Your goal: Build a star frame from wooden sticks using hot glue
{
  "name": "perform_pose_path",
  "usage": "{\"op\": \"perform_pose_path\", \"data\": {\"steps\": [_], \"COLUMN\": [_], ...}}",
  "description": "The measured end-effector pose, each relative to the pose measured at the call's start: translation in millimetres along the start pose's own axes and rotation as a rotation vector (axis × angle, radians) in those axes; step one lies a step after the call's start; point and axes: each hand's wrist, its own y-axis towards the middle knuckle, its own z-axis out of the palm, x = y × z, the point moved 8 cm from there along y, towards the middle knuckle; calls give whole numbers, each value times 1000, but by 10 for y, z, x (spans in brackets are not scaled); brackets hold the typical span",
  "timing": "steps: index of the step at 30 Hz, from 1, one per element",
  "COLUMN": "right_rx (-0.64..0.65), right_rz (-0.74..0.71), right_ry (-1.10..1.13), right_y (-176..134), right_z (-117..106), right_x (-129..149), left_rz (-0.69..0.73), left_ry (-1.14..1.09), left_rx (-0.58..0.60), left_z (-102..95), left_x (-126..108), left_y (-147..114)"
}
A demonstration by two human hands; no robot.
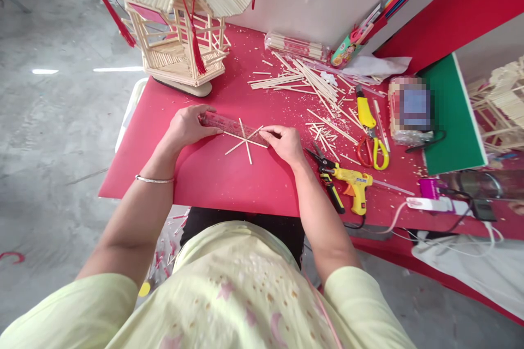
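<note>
On the red table, several thin wooden sticks cross at one point, forming a six-armed star (246, 151). A see-through ruler (224, 122) lies slantwise along the star's upper side. My left hand (187, 126) grips the ruler's left end between thumb and fingers. At the other end, my right hand (286, 143) has thumb and finger closed around the ruler's end, close against the tips of two star arms. Its fingers partly hide that end, so whether they also touch the sticks is unclear.
A stick-built pavilion (184, 60) with red tassels stands at the back left. Loose sticks (303, 79) lie behind my right hand. Scissors (373, 147), black-handled pliers (321, 161) and a yellow glue gun (352, 182) are to the right, with a white power strip (438, 205) beyond.
</note>
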Motion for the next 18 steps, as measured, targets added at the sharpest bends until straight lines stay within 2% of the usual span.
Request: {"op": "perform_pose_path", "data": {"steps": [18], "right_rx": [1], "right_rz": [13], "right_ry": [2], "right_y": [-5], "right_z": [4], "right_x": [-13], "left_rz": [-12], "left_ry": [14], "left_rx": [-10], "left_z": [-14], "left_x": [-44], "left_y": [-20]}}
